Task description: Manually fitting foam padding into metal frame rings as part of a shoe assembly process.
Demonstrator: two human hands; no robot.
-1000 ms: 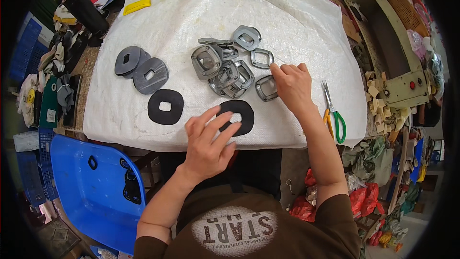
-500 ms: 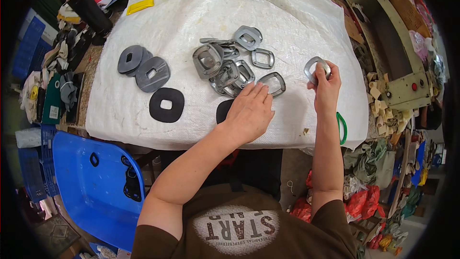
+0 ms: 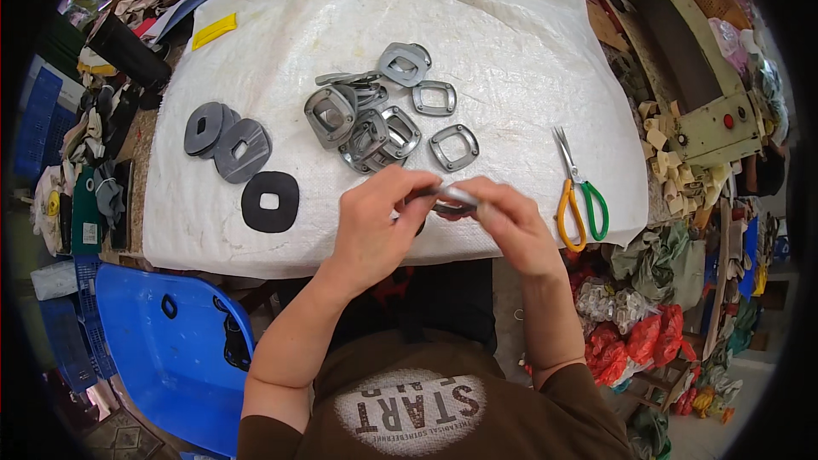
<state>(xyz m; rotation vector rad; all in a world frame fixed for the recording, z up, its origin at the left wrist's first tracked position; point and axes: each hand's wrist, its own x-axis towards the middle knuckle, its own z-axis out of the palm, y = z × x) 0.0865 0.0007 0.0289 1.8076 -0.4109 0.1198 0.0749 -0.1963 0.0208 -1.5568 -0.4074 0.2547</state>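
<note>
Both hands, left hand (image 3: 379, 221) & right hand (image 3: 503, 221), pinch one metal frame (image 3: 449, 197) above white cloth (image 3: 528, 17).

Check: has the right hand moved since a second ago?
Yes. The right hand has come back from the pile of metal frames, toward the table's near edge beside the scissors, meeting the left hand on a metal frame.

Metal frame (image 3: 449, 197) mostly hidden between left hand (image 3: 375, 221) and right hand (image 3: 507, 221); shape unclear.

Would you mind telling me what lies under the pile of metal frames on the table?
The pile of metal frames rests on a white woven sheet that covers the table. The tabletop beneath the sheet is hidden, and the lowest frames are partly covered by those above.
</note>
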